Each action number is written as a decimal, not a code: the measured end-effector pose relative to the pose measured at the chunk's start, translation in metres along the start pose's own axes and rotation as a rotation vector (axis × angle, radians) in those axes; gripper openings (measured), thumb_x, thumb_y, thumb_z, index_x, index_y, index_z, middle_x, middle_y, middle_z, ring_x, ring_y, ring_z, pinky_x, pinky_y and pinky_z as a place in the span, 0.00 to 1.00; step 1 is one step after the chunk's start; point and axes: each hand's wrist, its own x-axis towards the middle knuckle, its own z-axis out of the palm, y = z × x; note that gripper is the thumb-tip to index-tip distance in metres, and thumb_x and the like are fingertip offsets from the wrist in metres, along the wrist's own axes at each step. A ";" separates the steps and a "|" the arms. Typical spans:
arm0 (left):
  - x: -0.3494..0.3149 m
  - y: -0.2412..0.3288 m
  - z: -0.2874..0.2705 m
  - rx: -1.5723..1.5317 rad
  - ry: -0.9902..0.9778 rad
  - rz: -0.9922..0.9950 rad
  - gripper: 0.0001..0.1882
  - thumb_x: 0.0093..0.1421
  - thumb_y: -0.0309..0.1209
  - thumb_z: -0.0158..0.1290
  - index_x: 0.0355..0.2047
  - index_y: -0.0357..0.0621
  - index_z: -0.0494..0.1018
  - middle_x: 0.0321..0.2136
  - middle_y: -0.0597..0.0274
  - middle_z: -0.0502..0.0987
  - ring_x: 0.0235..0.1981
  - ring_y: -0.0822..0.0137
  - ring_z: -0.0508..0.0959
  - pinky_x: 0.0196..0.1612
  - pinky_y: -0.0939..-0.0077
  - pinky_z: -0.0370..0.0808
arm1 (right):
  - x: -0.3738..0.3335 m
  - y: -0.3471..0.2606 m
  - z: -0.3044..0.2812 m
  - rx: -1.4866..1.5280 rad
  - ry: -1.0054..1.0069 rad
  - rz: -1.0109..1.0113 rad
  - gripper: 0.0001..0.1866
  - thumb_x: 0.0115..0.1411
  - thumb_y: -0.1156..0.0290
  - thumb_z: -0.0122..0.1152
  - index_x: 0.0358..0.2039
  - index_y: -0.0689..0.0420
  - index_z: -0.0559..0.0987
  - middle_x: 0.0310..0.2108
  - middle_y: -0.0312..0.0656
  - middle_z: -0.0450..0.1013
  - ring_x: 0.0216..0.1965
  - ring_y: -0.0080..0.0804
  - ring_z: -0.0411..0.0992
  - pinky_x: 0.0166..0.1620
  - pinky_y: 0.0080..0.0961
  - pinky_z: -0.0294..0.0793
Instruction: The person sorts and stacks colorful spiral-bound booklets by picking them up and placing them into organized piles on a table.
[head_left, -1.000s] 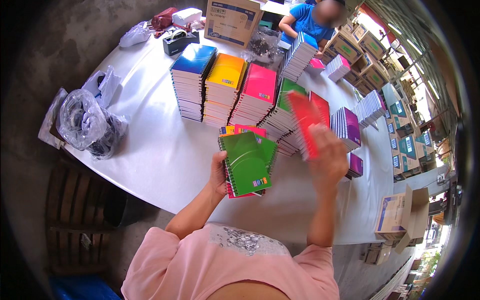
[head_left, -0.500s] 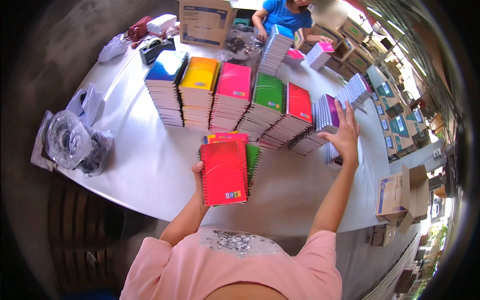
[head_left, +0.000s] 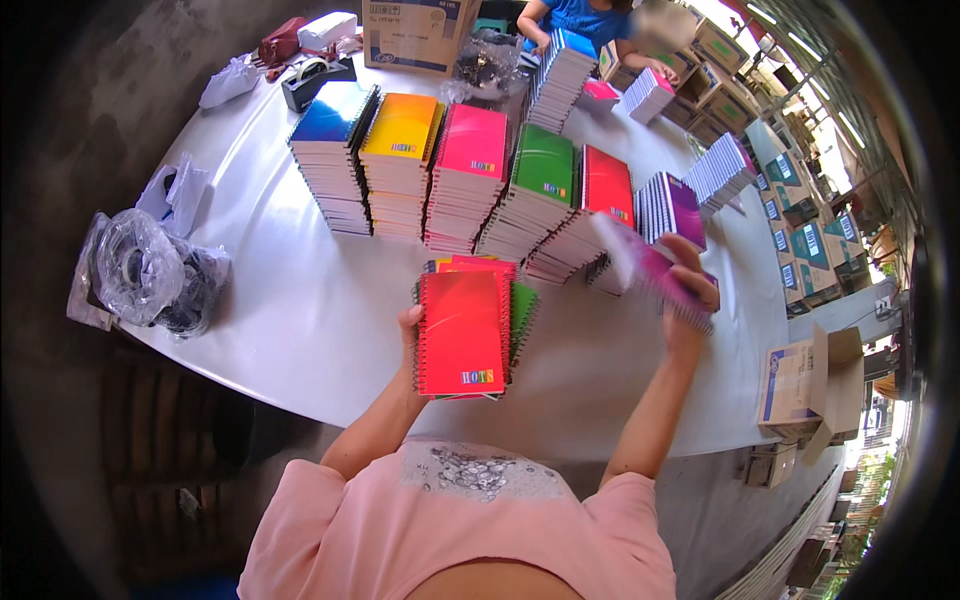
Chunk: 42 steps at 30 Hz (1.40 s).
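Note:
My left hand (head_left: 410, 325) grips a small bundle of spiral notebooks near my chest. A red notebook (head_left: 460, 335) lies on top, with pink, yellow and green ones showing from beneath it; the fingers under the bundle are hidden. To the right, my right hand (head_left: 690, 280) holds a purple notebook (head_left: 650, 262), tilted and blurred by motion, just in front of the purple stack (head_left: 685, 208). Beyond the bundle stand tall stacks of notebooks in a row: blue (head_left: 335, 112), yellow (head_left: 402, 127), pink (head_left: 472, 140), green (head_left: 545, 163) and red (head_left: 607, 185).
Plastic-wrapped rolls (head_left: 150, 270) sit at the table's left edge. A tape dispenser (head_left: 318, 82) and a carton (head_left: 418, 35) stand at the back. Across the table a person in blue (head_left: 580, 18) handles more notebook stacks. An opened carton (head_left: 800, 385) stands right of the table.
My right hand has lifted a purple notebook off its stack and brought it nearer to me. The bundle in my left hand has shifted slightly right in view.

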 end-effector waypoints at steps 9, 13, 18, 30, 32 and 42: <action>-0.018 -0.017 -0.013 -0.035 -0.031 -0.085 0.45 0.42 0.48 0.55 0.57 0.38 0.55 0.51 0.44 0.66 0.48 0.51 0.71 0.50 0.56 0.72 | 0.018 0.024 0.074 -0.187 -0.799 0.306 0.39 0.49 0.68 0.63 0.61 0.45 0.58 0.61 0.49 0.52 0.59 0.44 0.56 0.58 0.42 0.55; -0.037 -0.016 -0.027 -0.028 0.075 -0.054 0.41 0.40 0.48 0.56 0.53 0.38 0.61 0.45 0.49 0.71 0.43 0.56 0.75 0.46 0.60 0.74 | -0.051 0.015 0.068 0.360 -0.155 0.917 0.58 0.44 0.47 0.66 0.65 0.44 0.36 0.64 0.48 0.43 0.62 0.37 0.51 0.57 0.33 0.56; -0.037 0.005 -0.027 0.618 0.123 -0.049 0.47 0.36 0.39 0.65 0.56 0.37 0.56 0.49 0.51 0.67 0.51 0.58 0.68 0.54 0.62 0.65 | -0.116 0.013 0.144 0.531 -0.131 0.947 0.63 0.41 0.67 0.72 0.64 0.46 0.31 0.61 0.46 0.50 0.59 0.37 0.55 0.52 0.32 0.64; -0.027 -0.005 -0.061 1.560 0.084 0.469 0.61 0.32 0.42 0.69 0.62 0.44 0.43 0.50 0.47 0.61 0.51 0.55 0.65 0.55 0.65 0.61 | -0.194 0.075 0.153 0.252 0.090 0.636 0.61 0.34 0.70 0.77 0.64 0.52 0.44 0.54 0.45 0.58 0.52 0.38 0.63 0.54 0.35 0.66; -0.027 -0.007 -0.071 1.587 0.068 0.445 0.62 0.31 0.42 0.70 0.62 0.44 0.43 0.51 0.47 0.61 0.52 0.55 0.64 0.55 0.65 0.61 | -0.197 0.074 0.151 0.191 0.006 0.623 0.62 0.33 0.69 0.77 0.64 0.52 0.44 0.56 0.46 0.56 0.54 0.39 0.61 0.55 0.35 0.65; -0.018 -0.018 -0.078 1.359 0.103 0.368 0.61 0.27 0.45 0.72 0.59 0.41 0.50 0.48 0.53 0.62 0.51 0.61 0.64 0.55 0.69 0.60 | -0.184 0.077 0.158 0.122 0.033 0.609 0.57 0.32 0.69 0.77 0.61 0.52 0.50 0.51 0.43 0.59 0.52 0.35 0.61 0.53 0.33 0.64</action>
